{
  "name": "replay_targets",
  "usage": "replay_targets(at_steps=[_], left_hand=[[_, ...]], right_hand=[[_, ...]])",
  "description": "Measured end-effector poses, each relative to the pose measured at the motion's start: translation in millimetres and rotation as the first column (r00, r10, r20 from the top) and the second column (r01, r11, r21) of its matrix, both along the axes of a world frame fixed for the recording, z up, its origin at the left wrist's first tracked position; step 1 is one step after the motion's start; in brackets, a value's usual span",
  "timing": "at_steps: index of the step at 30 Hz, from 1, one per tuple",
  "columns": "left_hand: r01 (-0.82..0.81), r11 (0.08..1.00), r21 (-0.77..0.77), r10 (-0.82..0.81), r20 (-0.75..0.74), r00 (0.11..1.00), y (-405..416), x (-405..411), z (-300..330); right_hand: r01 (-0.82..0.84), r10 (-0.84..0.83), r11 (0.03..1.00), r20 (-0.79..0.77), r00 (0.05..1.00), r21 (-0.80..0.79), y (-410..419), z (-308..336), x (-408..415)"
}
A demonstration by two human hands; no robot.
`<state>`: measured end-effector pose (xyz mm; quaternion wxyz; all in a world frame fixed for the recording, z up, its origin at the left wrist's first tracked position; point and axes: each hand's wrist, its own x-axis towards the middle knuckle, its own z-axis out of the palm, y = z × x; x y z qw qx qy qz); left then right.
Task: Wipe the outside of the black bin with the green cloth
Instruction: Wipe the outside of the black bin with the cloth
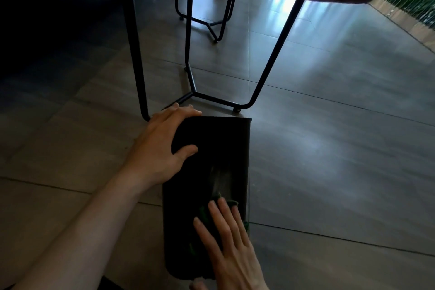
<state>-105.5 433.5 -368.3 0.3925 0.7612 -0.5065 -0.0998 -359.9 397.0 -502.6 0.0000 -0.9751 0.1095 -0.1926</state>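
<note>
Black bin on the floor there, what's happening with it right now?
A person has the black bin lying on its side on the tiled floor, beside a table leg. The left hand steadies its far end, while the right hand presses the green cloth flat against its upper side.

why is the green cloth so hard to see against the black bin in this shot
Head view: the light comes from behind the table, glaring off the glossy floor tiles, so the near side is dim; the dark green cloth sits in shadow under the right hand on the black plastic bin; wide-angle bending curves the edges.
</note>
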Motion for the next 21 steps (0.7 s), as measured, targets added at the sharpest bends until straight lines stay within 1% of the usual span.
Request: replay_targets(at_steps=[2,4,6,8,10,13,15,17,19,21], left_hand=[[0.003,1.0,-0.003,-0.003,0.005,1.0,-0.7,-2.0,2.0],[0.002,1.0,-0.005,-0.002,0.001,1.0,0.3,-2.4,2.9],[0.005,1.0,-0.005,-0.005,0.001,1.0,0.4,-3.1,3.0],[0.007,1.0,-0.006,-0.007,0.002,1.0,-1.1,-4.2,3.3],[0.009,1.0,0.0,-0.009,-0.002,1.0,-2.6,-5.7,3.6],[-0.001,1.0,0.001,0.001,-0.014,1.0,-4.1,-6.9,4.7],[-0.004,1.0,-0.001,0.004,-0.011,1.0,-4.3,-6.7,5.1],[-0.003,1.0,0.0,0.003,-0.004,1.0,-4.2,-5.7,4.8],[0.002,1.0,0.0,-0.002,0.002,1.0,-5.1,-4.1,4.4],[-0.002,1.0,-0.002,0.002,0.005,1.0,-6.0,-2.3,3.8]], right_hand=[[0.015,-0.014,0.999,0.032,0.999,-0.047,1.3,2.0,3.3],[0.008,-0.005,0.996,0.03,1.0,-0.084,-2.0,5.2,8.7],[0.007,-0.003,0.997,0.06,0.998,-0.071,-8.6,11.9,16.6],[0.041,-0.043,0.999,0.137,0.99,0.019,-19.6,26.2,30.1],[0.104,-0.132,0.984,0.202,0.971,0.143,-36.5,45.6,47.4],[0.153,-0.259,0.928,0.296,0.919,0.339,-65.4,74.0,73.6],[0.155,-0.308,0.899,0.338,0.889,0.411,-73.4,80.9,82.1],[0.144,-0.265,0.923,0.319,0.91,0.358,-67.7,72.9,77.6],[0.096,-0.15,0.969,0.231,0.961,0.228,-54.1,52.5,61.0],[0.013,-0.029,0.994,0.147,0.989,0.104,-37.5,25.4,37.3]])
